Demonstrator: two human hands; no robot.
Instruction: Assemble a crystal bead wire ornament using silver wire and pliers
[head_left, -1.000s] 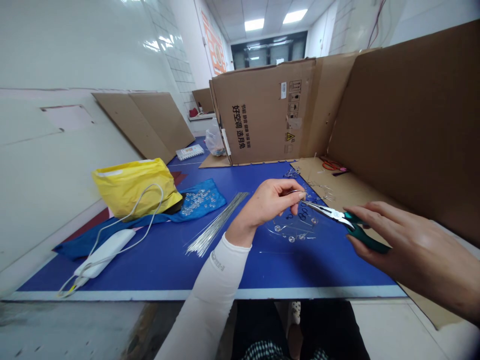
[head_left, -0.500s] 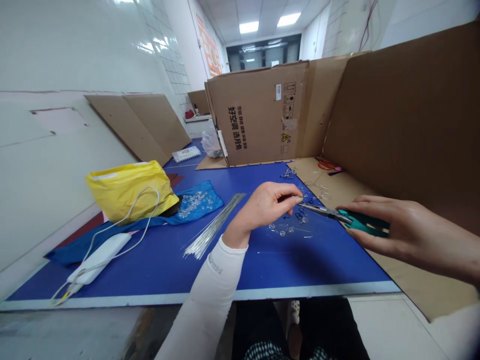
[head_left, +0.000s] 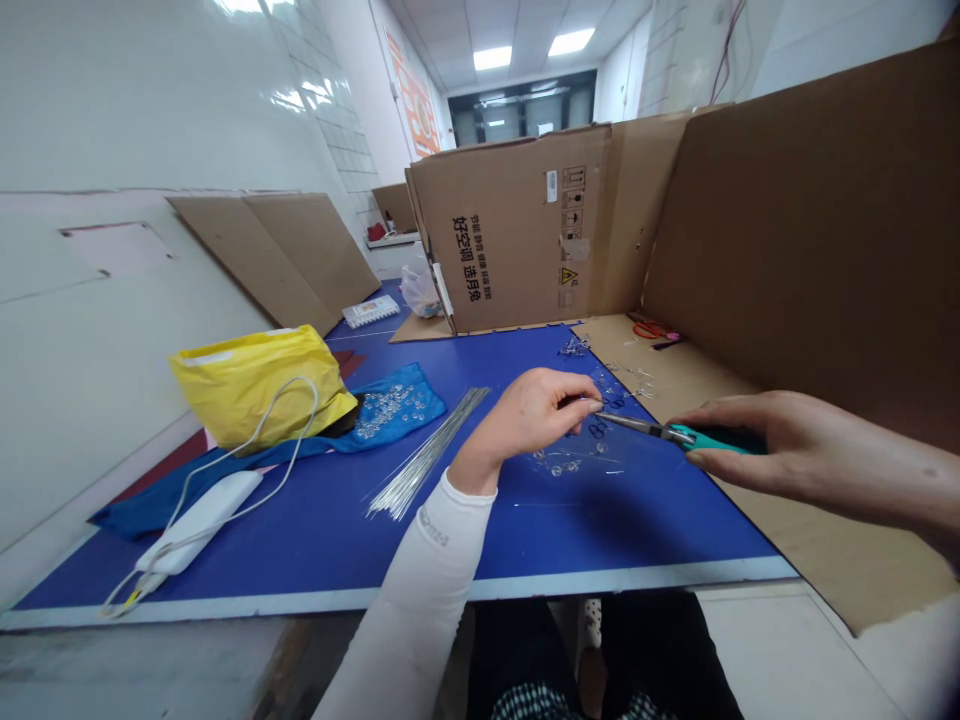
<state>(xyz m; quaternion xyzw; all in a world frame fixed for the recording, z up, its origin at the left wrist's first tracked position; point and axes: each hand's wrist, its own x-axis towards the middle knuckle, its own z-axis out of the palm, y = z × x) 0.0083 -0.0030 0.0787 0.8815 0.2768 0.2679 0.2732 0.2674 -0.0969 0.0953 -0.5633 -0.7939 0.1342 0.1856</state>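
My left hand (head_left: 540, 412) is pinched closed over the blue table (head_left: 322, 540); the small piece between thumb and forefinger is too fine to make out, perhaps wire. My right hand (head_left: 795, 455) is wrapped round the teal handles of long-nosed pliers (head_left: 651, 427), whose tips point left and meet my left fingertips. Beneath and beyond the hands lie clear beads (head_left: 572, 466) and small dark wire loops. A bundle of straight silvery wires (head_left: 431, 455) lies to the left of my left forearm.
Clear beads rest on a blue cloth (head_left: 416, 393) beside a yellow bag (head_left: 259, 385). A white power strip (head_left: 199, 522) with a cord lies at front left. Cardboard panels (head_left: 517, 235) stand behind and right. Red-handled scissors (head_left: 652, 329) lie at the back right.
The pliers have turned slightly and their tips sit a little further left. My right hand has shifted slightly left and its grip on the handles looks more closed.
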